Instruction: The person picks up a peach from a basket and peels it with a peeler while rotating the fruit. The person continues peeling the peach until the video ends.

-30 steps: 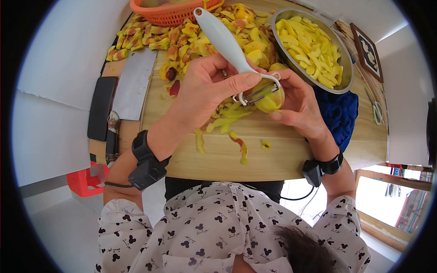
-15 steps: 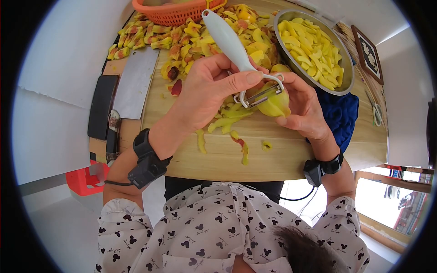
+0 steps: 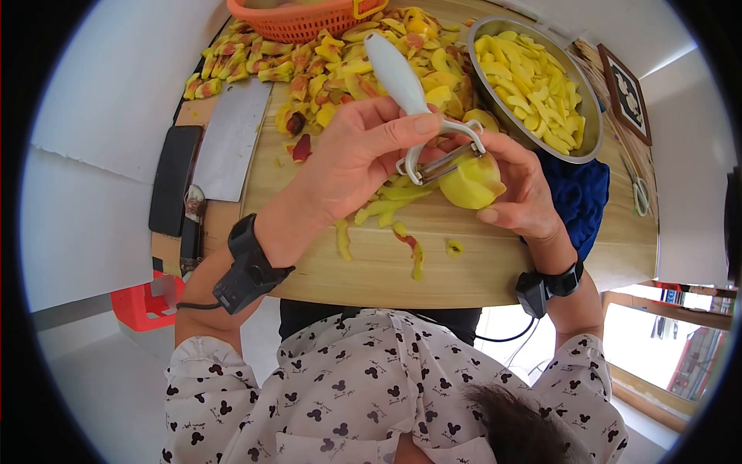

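In my left hand [image 3: 348, 158] is a white Y-shaped peeler [image 3: 398, 73], its handle pointing up and away from me. My thumb presses along its neck. My right hand [image 3: 522, 182] grips a yellow-green fruit [image 3: 468, 189] from the right side, fingers behind it and thumb at its lower edge. The peeler's metal blade [image 3: 447, 165] rests at the fruit's upper left side. Much of the fruit's visible surface looks pale and smooth. Beneath the hands, thin strips of peel [image 3: 386, 207] lie on the wooden table [image 3: 464, 271].
A metal bowl [image 3: 483, 93] of yellow slices stands at the back right, beside a dark blue cloth [image 3: 573, 197]. Peels and trimmings [image 3: 325, 69] are heaped below an orange basket [image 3: 301, 23]. A cleaver [image 3: 232, 143], a black phone-like slab [image 3: 174, 182] and scissors [image 3: 641, 193] lie at the sides.
The peeler has tilted, its handle end shifting right and slightly toward me. The fruit has turned in my right hand and shows more pale surface.
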Available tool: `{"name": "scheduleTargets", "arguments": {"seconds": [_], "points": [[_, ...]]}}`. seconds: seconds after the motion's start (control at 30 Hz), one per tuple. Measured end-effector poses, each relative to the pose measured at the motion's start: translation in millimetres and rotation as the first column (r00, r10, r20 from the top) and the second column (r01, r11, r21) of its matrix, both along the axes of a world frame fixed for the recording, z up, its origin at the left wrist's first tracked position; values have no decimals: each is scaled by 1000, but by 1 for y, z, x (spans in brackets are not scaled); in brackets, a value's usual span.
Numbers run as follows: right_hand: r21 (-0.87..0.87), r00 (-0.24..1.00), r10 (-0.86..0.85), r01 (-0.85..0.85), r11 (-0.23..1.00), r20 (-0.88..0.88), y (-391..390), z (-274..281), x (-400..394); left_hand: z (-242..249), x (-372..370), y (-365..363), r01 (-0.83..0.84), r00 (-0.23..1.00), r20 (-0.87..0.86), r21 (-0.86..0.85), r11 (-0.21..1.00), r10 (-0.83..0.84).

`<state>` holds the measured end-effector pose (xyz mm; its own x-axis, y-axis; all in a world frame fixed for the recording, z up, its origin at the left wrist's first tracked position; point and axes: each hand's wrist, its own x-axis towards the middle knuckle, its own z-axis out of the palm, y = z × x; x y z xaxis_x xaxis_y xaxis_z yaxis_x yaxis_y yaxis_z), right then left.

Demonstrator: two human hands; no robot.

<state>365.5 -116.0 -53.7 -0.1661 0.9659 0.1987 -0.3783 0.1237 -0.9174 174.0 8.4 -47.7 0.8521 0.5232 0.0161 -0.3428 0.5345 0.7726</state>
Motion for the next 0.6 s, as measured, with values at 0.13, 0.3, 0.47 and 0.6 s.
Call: {"name": "scheduleTargets", "arguments": {"seconds": [0.13, 0.3, 0.47, 0.6], "points": [[-52, 1000, 15, -15, 999, -12, -1, -1, 2, 1, -1, -1, 28, 999, 18, -33, 999, -27], [-60, 998, -4, 0, 998, -61, -2, 0, -1, -3, 1, 0, 22, 1000, 24, -62, 998, -21], [-92, 994, -7, -3, 996, -108, -2, 0, -2, -3, 2, -1, 9, 1000, 22, -96, 995, -7], [-103, 991, -21, 7, 995, -133, -1, -2, -3, -3, 1, 0, 19, 1000, 16, -82, 996, -17]]}}
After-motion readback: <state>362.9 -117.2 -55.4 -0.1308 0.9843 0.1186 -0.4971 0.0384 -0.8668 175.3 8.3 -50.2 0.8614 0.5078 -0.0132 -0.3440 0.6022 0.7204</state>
